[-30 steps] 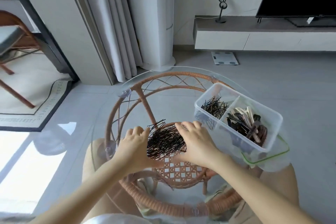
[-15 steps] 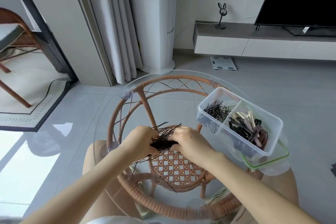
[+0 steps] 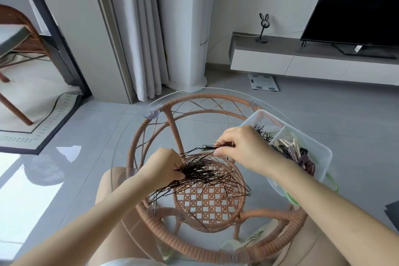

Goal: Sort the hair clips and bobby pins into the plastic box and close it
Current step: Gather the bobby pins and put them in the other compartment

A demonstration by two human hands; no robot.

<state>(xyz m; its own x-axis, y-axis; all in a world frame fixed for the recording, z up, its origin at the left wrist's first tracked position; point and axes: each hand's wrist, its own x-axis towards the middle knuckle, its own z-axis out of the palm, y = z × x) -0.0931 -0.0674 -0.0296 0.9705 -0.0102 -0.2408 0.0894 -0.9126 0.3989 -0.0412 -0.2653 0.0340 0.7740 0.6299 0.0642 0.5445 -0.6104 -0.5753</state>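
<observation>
Where the round glass table (image 3: 129, 142) curves away on the far left, its top lies bare, while the clear box (image 3: 319, 153) sits at the right rim, overhanging it. The left hand (image 3: 164, 166) is closed on a splayed bundle of dark pins (image 3: 207, 177) at the centre. The right hand (image 3: 246, 147), just beside the box, pinches a few pins. Mixed clips (image 3: 295, 153) fill the box's right compartment.

- Two hands were present: left hand (image 3: 164, 167), right hand (image 3: 244, 147).
- One plastic box (image 3: 319, 153) with two compartments.
- One glass-topped rattan table (image 3: 133, 136).
- Bobby pins (image 3: 207, 174): too many and too tangled to count.
- Hair clips (image 3: 295, 151): heaped, number unclear.
</observation>
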